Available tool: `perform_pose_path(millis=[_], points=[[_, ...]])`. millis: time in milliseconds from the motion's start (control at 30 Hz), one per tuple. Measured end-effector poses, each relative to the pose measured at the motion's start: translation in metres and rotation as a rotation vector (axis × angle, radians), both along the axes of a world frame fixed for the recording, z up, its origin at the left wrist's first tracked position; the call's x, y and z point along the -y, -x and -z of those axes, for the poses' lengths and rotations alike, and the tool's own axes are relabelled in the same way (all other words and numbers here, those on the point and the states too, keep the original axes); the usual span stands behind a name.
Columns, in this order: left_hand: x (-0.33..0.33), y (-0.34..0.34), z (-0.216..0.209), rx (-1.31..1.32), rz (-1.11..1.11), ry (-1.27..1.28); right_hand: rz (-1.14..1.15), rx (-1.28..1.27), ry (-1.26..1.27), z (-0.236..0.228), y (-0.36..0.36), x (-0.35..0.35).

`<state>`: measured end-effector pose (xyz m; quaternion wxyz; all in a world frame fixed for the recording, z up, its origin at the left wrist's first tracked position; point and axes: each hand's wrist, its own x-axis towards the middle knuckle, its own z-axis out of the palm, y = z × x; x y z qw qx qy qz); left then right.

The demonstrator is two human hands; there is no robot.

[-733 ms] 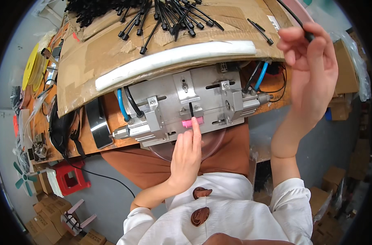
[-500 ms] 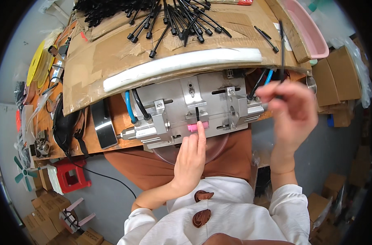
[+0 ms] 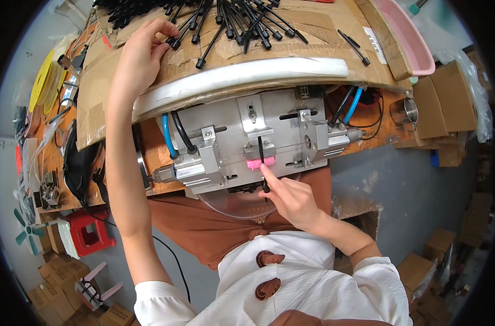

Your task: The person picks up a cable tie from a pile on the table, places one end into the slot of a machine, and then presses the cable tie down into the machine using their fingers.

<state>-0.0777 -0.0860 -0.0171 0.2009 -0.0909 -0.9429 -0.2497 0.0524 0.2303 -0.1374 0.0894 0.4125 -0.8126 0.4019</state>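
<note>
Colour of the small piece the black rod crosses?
Pink; the small piece shows best in the head view.

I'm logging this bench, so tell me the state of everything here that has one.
Left hand: at the capped black rods, grip unclear
Right hand: index finger extended to the single black rod
Single black rod: lying across the pink block
Capped black rods: loose, heaped on the cardboard
White padding strip: along the cardboard's near edge
Clear bowl: partly hidden by the metal fixture
Left blue hose: connected to the fixture
</note>
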Motion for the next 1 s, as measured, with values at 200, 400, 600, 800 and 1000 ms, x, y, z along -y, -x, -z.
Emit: perform_pose_path(millis=[200, 400, 600, 800, 1000], points=[[-0.004, -0.011, -0.009, 0.062, 0.01, -0.032, 0.027, 0.036, -0.034, -0.006, 0.002, -0.001], [0.004, -0.054, -0.032, 0.133, 0.077, 0.006, -0.04, -0.056, -0.125, -0.065, 0.028, -0.01], [-0.01, -0.085, -0.027, 0.215, 0.077, -0.088, 0.411, -0.392, -0.237, -0.144, 0.17, 0.043], [-0.024, -0.101, -0.008, -0.009, -0.104, -0.087, 0.403, -0.288, -0.38, -0.146, 0.259, 0.089], [-0.105, -0.156, 0.029, -0.176, -0.187, -0.133, 0.16, 0.277, 0.096, -0.203, 0.223, 0.031]])
